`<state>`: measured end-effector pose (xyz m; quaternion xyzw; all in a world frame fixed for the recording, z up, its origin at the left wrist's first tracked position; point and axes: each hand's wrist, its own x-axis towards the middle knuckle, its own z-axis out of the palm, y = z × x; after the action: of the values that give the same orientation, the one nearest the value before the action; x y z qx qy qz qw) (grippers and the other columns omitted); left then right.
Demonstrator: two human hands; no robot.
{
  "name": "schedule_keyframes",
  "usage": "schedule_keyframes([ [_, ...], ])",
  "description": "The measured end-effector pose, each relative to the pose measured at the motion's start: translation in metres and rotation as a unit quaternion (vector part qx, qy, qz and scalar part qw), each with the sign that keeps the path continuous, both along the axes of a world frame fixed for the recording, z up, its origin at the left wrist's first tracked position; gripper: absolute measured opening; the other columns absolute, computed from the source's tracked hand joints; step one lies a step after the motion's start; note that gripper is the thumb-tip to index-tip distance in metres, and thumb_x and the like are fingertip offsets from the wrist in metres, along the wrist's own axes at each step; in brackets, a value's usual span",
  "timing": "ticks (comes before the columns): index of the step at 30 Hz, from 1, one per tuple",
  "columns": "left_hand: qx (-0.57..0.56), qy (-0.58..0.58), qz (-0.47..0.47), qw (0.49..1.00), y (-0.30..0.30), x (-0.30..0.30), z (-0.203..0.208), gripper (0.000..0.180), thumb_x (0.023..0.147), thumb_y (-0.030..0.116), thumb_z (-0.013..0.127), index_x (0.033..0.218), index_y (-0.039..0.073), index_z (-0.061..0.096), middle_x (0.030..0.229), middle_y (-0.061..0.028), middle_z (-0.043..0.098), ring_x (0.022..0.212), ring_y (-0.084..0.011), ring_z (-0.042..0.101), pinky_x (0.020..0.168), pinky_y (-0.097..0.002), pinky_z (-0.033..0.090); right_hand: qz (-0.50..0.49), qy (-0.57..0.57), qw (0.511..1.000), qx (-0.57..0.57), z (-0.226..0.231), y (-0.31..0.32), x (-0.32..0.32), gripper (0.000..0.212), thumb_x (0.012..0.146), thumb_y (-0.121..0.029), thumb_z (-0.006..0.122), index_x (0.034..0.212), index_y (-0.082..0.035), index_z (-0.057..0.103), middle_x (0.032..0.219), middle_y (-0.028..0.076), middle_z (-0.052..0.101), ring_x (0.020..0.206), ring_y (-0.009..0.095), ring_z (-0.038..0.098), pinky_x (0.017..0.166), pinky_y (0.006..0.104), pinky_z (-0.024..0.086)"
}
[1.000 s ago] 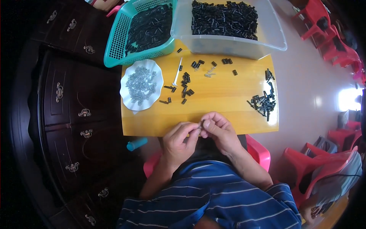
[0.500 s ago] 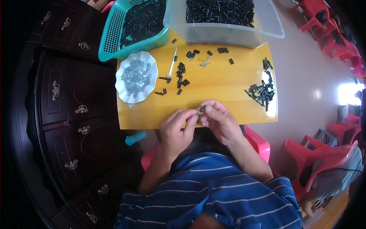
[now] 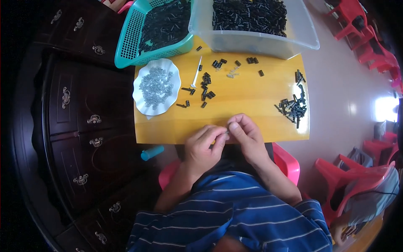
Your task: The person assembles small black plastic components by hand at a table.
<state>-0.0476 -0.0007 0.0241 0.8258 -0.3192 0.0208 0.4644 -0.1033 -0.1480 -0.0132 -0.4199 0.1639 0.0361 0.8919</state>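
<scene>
Over the table's near edge, my left hand pinches a thin, small metal-looking piece between thumb and forefinger. My right hand meets it fingertip to fingertip, closed on a small black plastic part mostly hidden by the fingers. Small clear or silvery pieces, too tiny to name surely, fill a white wavy-rimmed plate beyond my left hand. Several short black plastic parts lie scattered mid-table beside a white pointed stick. Longer black pieces are heaped at the right edge.
A green mesh basket and a translucent bin, both full of black parts, stand at the back of the yellow table. Dark drawers rise on the left. Pink chairs and a person's arm are at right.
The view has shifted, so the table sits slightly lower and farther right. My fingertips have drawn closer together, and the black part in my right hand is now more hidden.
</scene>
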Motion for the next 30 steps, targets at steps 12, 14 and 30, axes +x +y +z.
schedule_keyframes([
  [12, -0.003, 0.011, 0.015, 1.0, 0.006, 0.015, 0.004, 0.01, 0.087, -0.002, 0.068, 0.097, 0.0, 0.068, 0.084, -0.0153, 0.069, 0.075, -0.0328, 0.068, 0.065, -0.0382, 0.054, 0.034, -0.053, 0.99, -0.125, 0.004, -0.006, 0.001, 0.015, 0.104, -0.011, 0.058, 0.113, 0.0, 0.062, 0.093, 0.002, 0.064, 0.082, 0.007, 0.058, 0.074, 0.0221, 0.05],
  [14, -0.004, 0.008, 0.009, 1.0, 0.005, 0.016, 0.004, 0.01, 0.087, -0.002, 0.068, 0.097, 0.0, 0.068, 0.084, -0.0153, 0.069, 0.075, -0.0328, 0.068, 0.065, -0.0384, 0.053, 0.034, -0.052, 0.989, -0.134, 0.007, -0.006, 0.001, 0.016, 0.104, -0.01, 0.058, 0.114, 0.0, 0.063, 0.093, 0.001, 0.064, 0.082, 0.006, 0.058, 0.073, 0.0218, 0.05],
  [30, 0.046, 0.053, -0.04, 0.997, -0.014, 0.032, 0.009, 0.014, 0.088, -0.001, 0.067, 0.102, -0.001, 0.069, 0.088, -0.0154, 0.07, 0.077, -0.0314, 0.07, 0.066, -0.0375, 0.055, -0.009, -0.041, 0.996, -0.072, -0.004, -0.017, 0.009, 0.009, 0.101, -0.01, 0.063, 0.105, -0.002, 0.06, 0.086, -0.003, 0.06, 0.076, 0.005, 0.054, 0.07, 0.0199, 0.046],
])
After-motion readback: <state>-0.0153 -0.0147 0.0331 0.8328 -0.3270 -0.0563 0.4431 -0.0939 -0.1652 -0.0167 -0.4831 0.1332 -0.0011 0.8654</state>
